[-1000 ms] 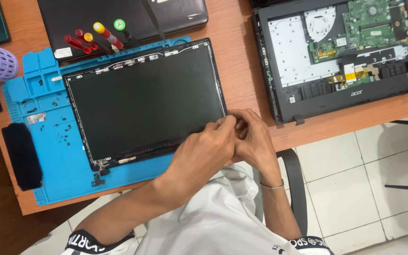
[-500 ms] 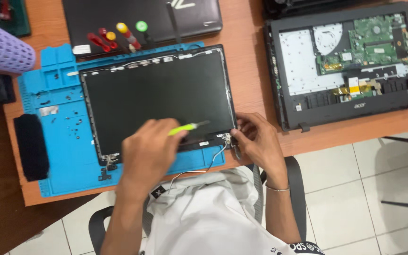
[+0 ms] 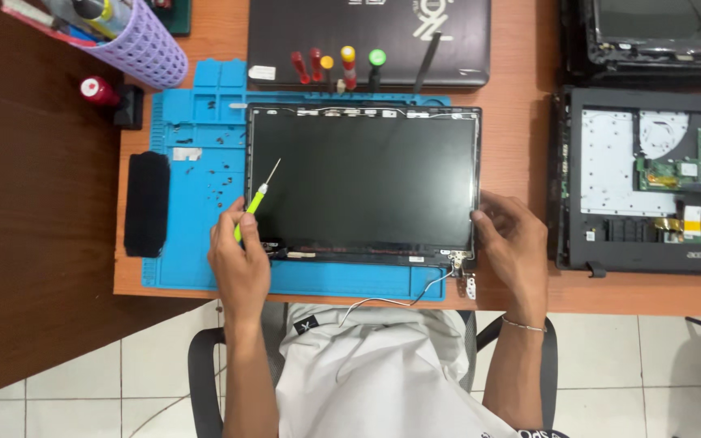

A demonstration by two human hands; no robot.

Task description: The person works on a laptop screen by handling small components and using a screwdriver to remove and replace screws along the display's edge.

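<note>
A laptop screen panel [image 3: 364, 178] in its black lid lies face up on a blue repair mat [image 3: 196, 219]. My left hand [image 3: 241, 259] rests at the panel's lower left corner and holds a green-handled screwdriver [image 3: 255, 203], tip pointing up and away. My right hand [image 3: 513, 239] grips the panel's lower right edge beside the metal hinge [image 3: 460, 264]. A thin white and grey cable [image 3: 399, 298] trails from that hinge toward my lap.
An opened laptop base [image 3: 651, 182] with exposed board lies at the right. A closed dark laptop [image 3: 367, 36] with several coloured screwdrivers [image 3: 338, 66] sits behind the mat. A purple mesh basket [image 3: 135, 45] stands at back left; a black pad [image 3: 146, 203] lies on the mat's left.
My hands have parted: the left one carried the screwdriver from the panel's lower right to its lower left corner. The right hand stays by the hinge. The camera view has shifted.
</note>
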